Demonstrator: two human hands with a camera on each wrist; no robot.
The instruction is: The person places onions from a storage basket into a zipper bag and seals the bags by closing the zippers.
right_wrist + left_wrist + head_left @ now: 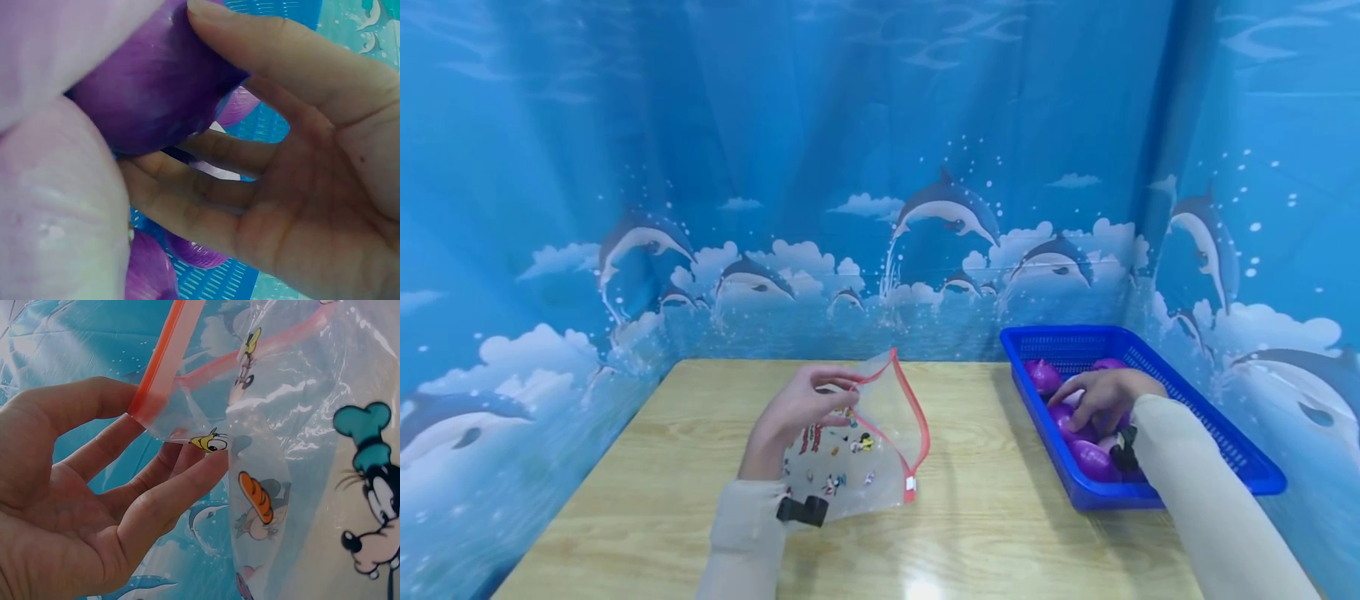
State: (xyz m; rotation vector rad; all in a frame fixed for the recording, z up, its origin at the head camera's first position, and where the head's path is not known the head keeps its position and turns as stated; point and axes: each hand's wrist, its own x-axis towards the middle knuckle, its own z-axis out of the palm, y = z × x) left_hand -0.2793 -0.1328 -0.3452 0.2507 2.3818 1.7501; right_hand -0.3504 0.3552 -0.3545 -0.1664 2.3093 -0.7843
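Observation:
My left hand (801,406) holds a clear zip bag (883,479) by its rim, left of the table's middle. The bag has a red zip strip with a white slider (911,483) at its near end, and its mouth gapes toward the right. In the left wrist view, fingers and thumb pinch the film beside the red strip (153,378), and cartoon prints cover the bag. My right hand (1105,396) reaches into a blue basket (1206,417). Its thumb and fingers grip a dark purple onion (156,81) in the right wrist view, among paler onions (56,206).
Several more purple onions (1093,461) lie in the basket's left part, around the right hand. The basket stands at the right of the wooden table (677,467). A blue dolphin-print curtain (820,167) hangs behind and along both sides.

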